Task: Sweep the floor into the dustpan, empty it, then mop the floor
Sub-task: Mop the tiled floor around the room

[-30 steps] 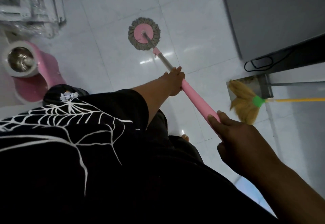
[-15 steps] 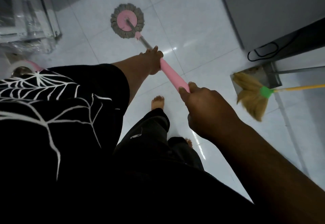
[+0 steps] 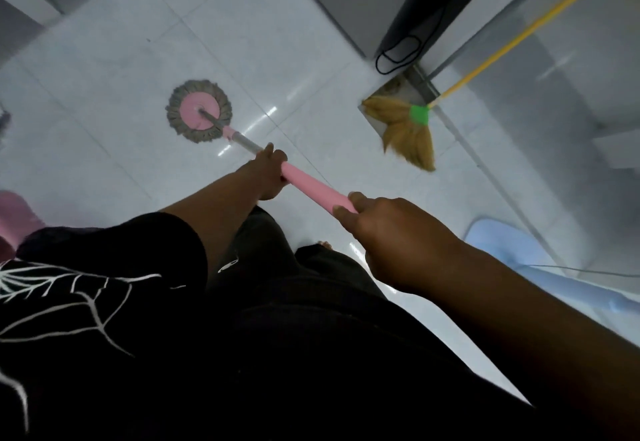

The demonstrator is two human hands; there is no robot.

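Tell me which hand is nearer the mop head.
Left. The left hand grips the pink handle at its front end, on the side toward the mop head. The right hand grips the handle's rear end, farther back toward the body.

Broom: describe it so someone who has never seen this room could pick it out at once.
Start at the dark upright panel top right, with a black cable looped at its foot. Just below is the broom, its head overlapping a grey dustpan. Unlike the pink mop, it has straw bristles, a green collar and a yellow handle.
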